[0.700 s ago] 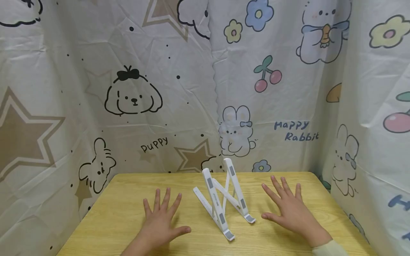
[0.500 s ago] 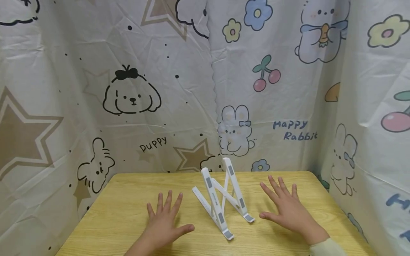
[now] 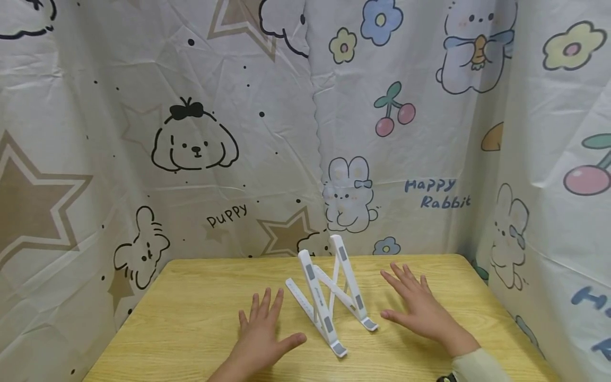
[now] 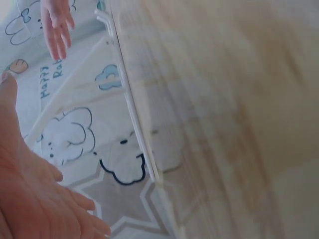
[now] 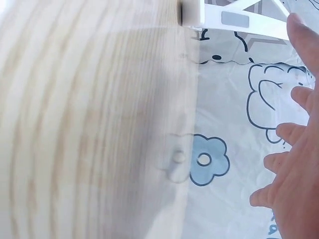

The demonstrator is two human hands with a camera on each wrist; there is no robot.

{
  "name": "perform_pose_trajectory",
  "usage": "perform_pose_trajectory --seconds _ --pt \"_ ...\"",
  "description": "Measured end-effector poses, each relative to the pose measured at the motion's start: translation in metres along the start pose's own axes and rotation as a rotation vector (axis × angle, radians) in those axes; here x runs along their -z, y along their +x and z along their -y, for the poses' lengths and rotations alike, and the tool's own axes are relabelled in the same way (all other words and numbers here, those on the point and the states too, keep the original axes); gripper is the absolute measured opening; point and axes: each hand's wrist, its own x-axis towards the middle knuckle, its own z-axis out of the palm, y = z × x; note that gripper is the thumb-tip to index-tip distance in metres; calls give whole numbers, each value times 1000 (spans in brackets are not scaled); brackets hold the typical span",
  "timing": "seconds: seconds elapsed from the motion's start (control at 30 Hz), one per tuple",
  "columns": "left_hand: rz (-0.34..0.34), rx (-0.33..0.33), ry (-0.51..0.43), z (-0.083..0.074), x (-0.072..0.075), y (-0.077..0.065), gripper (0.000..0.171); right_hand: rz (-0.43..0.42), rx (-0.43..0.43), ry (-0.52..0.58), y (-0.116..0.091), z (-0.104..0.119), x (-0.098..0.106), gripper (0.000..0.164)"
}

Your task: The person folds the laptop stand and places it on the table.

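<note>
A white folding laptop stand [image 3: 319,297] with grey pads stands unfolded on the wooden table, also showing at the top of the right wrist view as a white rail [image 5: 269,24]. My left hand [image 3: 261,339] is to the left of the stand, fingers spread and thumb pointing toward its front rail, with a small gap between. On the other side, my right hand [image 3: 422,313] hovers over the table with fingers straight and thumb toward the stand's right foot. Neither hand holds anything. The left wrist view shows the left palm [image 4: 45,204] facing the stand.
The light wooden table [image 3: 191,307] reaches back to a fabric curtain [image 3: 281,132] printed with cartoon dogs, rabbits and stars. The curtain also runs along both sides. A dark object [image 3: 447,378] shows at the right sleeve's edge.
The left hand has moved right, closer to the stand. The right hand has drifted slightly left toward it. The stand stays in place; the head view has shifted a little.
</note>
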Motion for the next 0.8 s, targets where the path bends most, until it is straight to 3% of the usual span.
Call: perform_pose_trajectory --seconds 0.13,0.4,0.63,0.8 --pt "-36 25 -62 -10 -4 0 114 -6 -7 54 3 1 -5 87" --pt "-14 110 -263 -31 -7 -2 117 17 -48 145 8 3 -11 85" --pt "-66 114 -371 -42 -16 0 103 46 -114 292 16 5 -16 78" --pt "-4 150 -522 -46 -22 7 92 59 -130 380 22 4 -19 71"
